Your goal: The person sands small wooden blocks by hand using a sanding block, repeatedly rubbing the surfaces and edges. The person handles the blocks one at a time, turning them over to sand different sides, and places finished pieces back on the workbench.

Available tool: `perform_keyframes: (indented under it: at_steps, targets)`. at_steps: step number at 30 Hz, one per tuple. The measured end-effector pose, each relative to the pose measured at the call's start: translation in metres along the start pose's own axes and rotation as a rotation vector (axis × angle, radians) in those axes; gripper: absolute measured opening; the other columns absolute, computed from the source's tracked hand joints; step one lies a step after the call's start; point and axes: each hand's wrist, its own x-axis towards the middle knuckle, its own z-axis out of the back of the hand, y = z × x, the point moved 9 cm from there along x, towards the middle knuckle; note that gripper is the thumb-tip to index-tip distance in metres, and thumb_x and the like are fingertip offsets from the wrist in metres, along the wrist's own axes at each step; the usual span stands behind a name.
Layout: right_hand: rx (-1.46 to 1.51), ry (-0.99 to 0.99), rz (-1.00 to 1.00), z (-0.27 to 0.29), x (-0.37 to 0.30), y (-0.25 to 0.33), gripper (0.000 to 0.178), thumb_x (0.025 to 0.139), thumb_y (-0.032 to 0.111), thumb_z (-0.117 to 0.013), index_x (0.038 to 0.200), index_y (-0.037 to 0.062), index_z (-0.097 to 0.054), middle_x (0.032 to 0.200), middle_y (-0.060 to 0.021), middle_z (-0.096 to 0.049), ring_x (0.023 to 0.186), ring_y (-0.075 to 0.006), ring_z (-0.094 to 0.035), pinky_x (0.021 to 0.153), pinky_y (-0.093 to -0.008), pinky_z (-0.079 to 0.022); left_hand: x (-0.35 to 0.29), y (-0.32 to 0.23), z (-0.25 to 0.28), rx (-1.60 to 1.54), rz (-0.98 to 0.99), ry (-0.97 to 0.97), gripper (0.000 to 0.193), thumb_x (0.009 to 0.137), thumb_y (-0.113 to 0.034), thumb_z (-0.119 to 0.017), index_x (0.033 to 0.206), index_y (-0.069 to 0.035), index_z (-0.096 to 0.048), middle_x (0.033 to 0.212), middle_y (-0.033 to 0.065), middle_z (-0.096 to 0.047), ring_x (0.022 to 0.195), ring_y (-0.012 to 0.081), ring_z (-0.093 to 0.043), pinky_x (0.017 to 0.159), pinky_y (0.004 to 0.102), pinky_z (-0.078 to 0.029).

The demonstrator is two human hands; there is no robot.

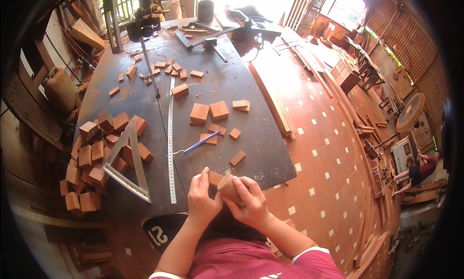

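Near the table's front edge, my left hand (202, 201) is closed on a small wooden block (213, 178). My right hand (252, 202) grips a rounded wooden piece (229, 188) with a flat end, held against that block. Just beyond my hands lies a small block (237, 158), with a blue pen (202, 142) resting across another flat piece farther off. Two larger square blocks (219, 110) sit past the pen. A white measuring strip (171, 148) runs along the dark tabletop (261, 148).
At left, a metal set square (140, 165) leans on a heap of wooden blocks (85, 155). A thin saw blade (149, 68) comes down to the table, with small offcuts (161, 65) around it. A clamp-like metal fixture (210, 43) lies farther back. Another person (425, 168) is at far right.
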Motion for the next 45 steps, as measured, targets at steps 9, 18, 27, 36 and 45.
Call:
perform_keyframes:
  at_steps: [9, 18, 27, 36, 45]
  targets:
    - [-0.035, 0.017, 0.023, -0.005, -0.004, 0.0, 0.068, 0.08, 0.007, -0.089, 0.142, -0.0029, -0.063, 0.126, -0.0243, -0.063, 0.106, -0.0412, -0.068, 0.091, -0.0468, -0.059, -0.003, -0.005, -0.005, -0.01, -0.008, 0.012, 0.073, 0.073, -0.007, -0.084, 0.141, 0.007, -0.06, 0.119, 0.0212, -0.065, 0.105, 0.0401, -0.069, 0.09, 0.0465, -0.058]
    - [-0.035, 0.008, 0.03, -0.004, -0.001, 0.005, 0.066, 0.079, 0.005, -0.09, 0.14, -0.0015, -0.065, 0.126, -0.0239, -0.063, 0.107, -0.0403, -0.068, 0.091, -0.0459, -0.06, -0.001, -0.005, -0.006, -0.045, -0.009, 0.01, 0.07, 0.075, -0.007, -0.084, 0.14, 0.006, -0.061, 0.119, 0.0216, -0.065, 0.104, 0.04, -0.069, 0.09, 0.0461, -0.059]
    - [-0.05, 0.102, -0.02, 0.005, -0.014, 0.001, 0.066, 0.077, 0.005, -0.091, 0.139, -0.0003, -0.066, 0.126, -0.023, -0.063, 0.108, -0.0382, -0.067, 0.09, -0.0457, -0.06, -0.001, -0.001, -0.003, -0.078, 0.021, 0.009, 0.073, 0.074, -0.008, -0.086, 0.141, 0.005, -0.061, 0.119, 0.0211, -0.066, 0.105, 0.0402, -0.069, 0.09, 0.046, -0.059]
    - [-0.021, -0.079, 0.043, -0.01, -0.015, -0.002, 0.071, 0.076, 0.002, -0.092, 0.141, -0.0012, -0.063, 0.128, -0.0255, -0.063, 0.107, -0.0401, -0.069, 0.09, -0.0451, -0.061, -0.005, 0.004, -0.007, -0.057, 0.02, 0.017, 0.078, 0.073, -0.012, -0.088, 0.143, 0.003, -0.06, 0.119, 0.0208, -0.065, 0.105, 0.0401, -0.069, 0.09, 0.046, -0.059]
    - [-0.001, -0.031, 0.028, 0.001, -0.019, -0.007, 0.068, 0.076, 0.003, -0.091, 0.139, 0.0007, -0.066, 0.128, -0.0244, -0.064, 0.107, -0.04, -0.069, 0.09, -0.0462, -0.061, 0.0, -0.001, -0.005, -0.063, 0.005, 0.02, 0.078, 0.072, -0.009, -0.086, 0.144, 0.003, -0.059, 0.12, 0.0213, -0.065, 0.106, 0.0407, -0.068, 0.091, 0.0461, -0.058]
